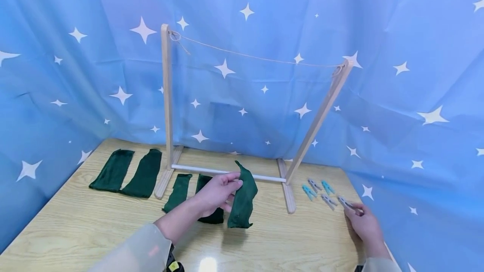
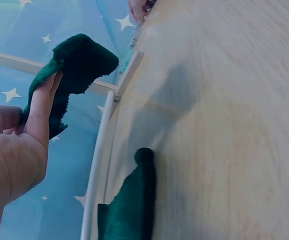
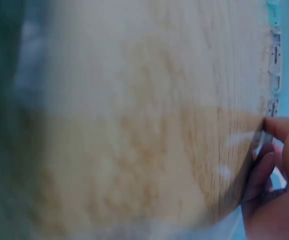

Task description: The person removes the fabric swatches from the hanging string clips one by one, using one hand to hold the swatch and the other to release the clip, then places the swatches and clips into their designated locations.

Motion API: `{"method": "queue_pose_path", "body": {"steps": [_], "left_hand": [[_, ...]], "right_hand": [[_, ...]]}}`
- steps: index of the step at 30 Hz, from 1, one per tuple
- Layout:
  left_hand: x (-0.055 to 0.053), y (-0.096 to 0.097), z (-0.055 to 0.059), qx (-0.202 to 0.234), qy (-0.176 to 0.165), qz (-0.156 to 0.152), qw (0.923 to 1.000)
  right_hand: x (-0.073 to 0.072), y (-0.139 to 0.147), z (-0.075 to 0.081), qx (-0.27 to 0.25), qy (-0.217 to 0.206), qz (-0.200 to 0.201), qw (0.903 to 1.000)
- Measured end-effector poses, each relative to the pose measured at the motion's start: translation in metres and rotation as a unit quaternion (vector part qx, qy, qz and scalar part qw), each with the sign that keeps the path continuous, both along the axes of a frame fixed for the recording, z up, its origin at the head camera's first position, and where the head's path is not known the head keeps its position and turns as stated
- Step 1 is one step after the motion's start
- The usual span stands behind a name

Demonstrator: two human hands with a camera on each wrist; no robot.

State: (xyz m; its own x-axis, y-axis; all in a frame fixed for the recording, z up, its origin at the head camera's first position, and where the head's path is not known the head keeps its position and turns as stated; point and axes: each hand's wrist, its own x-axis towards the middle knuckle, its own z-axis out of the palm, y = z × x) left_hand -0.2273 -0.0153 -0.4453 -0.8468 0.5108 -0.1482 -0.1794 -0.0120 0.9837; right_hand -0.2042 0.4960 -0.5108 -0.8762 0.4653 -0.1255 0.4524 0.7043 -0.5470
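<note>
My left hand (image 1: 216, 194) pinches a dark green cloth (image 1: 243, 200) between thumb and fingers, holding it above the table so that it hangs down. In the left wrist view the same cloth (image 2: 82, 65) drapes over the extended fingers. At the right, my right hand (image 1: 364, 223) pinches the near end of a grey clothespin (image 1: 345, 203) low over the table. The right wrist view shows thumb and fingertip at the clothespin (image 3: 272, 111), partly hidden by the hand. Beside it lie grey clothespins (image 1: 329, 201) and teal clothespins (image 1: 309, 192).
A wooden frame (image 1: 167, 95) with a slack string (image 1: 257, 57) between its posts and a white bottom bar (image 1: 196, 168) stands at the back. Two green cloths (image 1: 143, 174) lie at left. Two more, including a narrow cloth (image 1: 179, 190), lie behind my left arm.
</note>
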Motion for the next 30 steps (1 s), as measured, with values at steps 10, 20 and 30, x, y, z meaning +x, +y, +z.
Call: {"method": "queue_pose_path", "body": {"steps": [10,20,30], "left_hand": [[0.002,0.026,-0.024,-0.014,-0.002,-0.01,0.9999],[0.001,0.06,-0.041,0.025,-0.042,0.008,0.9988],[0.001,0.045,-0.042,-0.134,0.032,0.039,0.9897]], "right_hand": [[-0.001,0.002,0.0,0.008,0.007,0.015,0.9998],[0.002,0.004,-0.002,0.009,0.011,0.014,0.9998],[0.003,0.003,0.0,0.004,0.013,0.017,0.9998]]}}
